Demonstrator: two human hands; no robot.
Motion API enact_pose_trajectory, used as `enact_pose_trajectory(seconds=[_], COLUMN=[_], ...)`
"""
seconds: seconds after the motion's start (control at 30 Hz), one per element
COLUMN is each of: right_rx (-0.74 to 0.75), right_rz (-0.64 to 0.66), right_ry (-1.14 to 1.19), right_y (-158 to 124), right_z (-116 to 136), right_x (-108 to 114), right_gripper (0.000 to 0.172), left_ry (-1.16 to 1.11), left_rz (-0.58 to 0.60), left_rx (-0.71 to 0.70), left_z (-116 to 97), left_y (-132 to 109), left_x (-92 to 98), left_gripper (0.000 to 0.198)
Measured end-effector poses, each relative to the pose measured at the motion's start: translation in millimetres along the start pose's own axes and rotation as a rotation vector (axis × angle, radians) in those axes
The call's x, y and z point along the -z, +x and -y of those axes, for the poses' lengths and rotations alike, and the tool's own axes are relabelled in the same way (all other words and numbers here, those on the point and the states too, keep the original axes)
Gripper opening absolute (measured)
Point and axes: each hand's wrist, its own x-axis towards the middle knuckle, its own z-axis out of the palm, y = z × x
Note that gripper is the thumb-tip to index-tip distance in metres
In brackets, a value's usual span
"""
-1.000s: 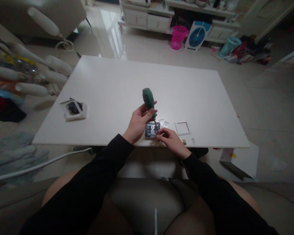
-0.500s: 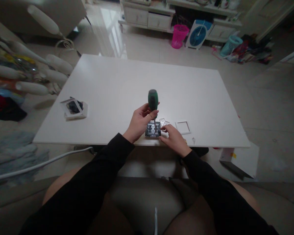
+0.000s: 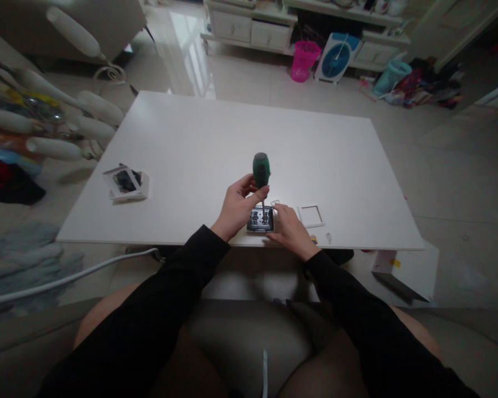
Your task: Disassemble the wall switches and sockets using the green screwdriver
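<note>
White desk [image 3: 216, 138] fills the view, and at its six o'clock edge the left hand [image 3: 236, 210] curls its fingers tight around the green screwdriver [image 3: 260, 168], holding it upright so the tip bears straight down on the dark socket [image 3: 258, 220]. Right hand [image 3: 289, 229] lies flat with fingers together, pinning the socket's three o'clock side against sliding, fingertips close beside the shaft. A white frame [image 3: 311, 215] lies just beyond at three o'clock, and a second socket [image 3: 125, 183] lies well off at nine.

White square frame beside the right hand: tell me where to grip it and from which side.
Probably pinch the right bar of the thin white square frame, coming from above on the right. It lies flat on the white table, so a fingertip can drop into its open middle, thumb on the outer edge; the right hand crowds its left side.
</note>
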Motion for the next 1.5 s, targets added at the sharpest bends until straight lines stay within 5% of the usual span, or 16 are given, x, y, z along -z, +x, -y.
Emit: enact_pose_trajectory(seconds=[0.2,0.77,1.5], right_rx=[-0.077,-0.072,-0.071], right_rz=[0.07,0.068,0.08], right_ry=[-0.032,-0.023,0.012], right_y=[13,10,8], right_z=[-16,7,3], right_x=[-2,-11,-14], right_gripper=[0.105,0.081,0.081], left_ry=[0.014,0.077,0.345], left_rz=[0.009,0.02,0.119], left_rx=[-0.015,-0.037,-0.125], left_z=[1,4,15], left_y=[2,1,2], left_x=[1.1,1.2,5.9], left_gripper=[0.028,0.025,0.023])
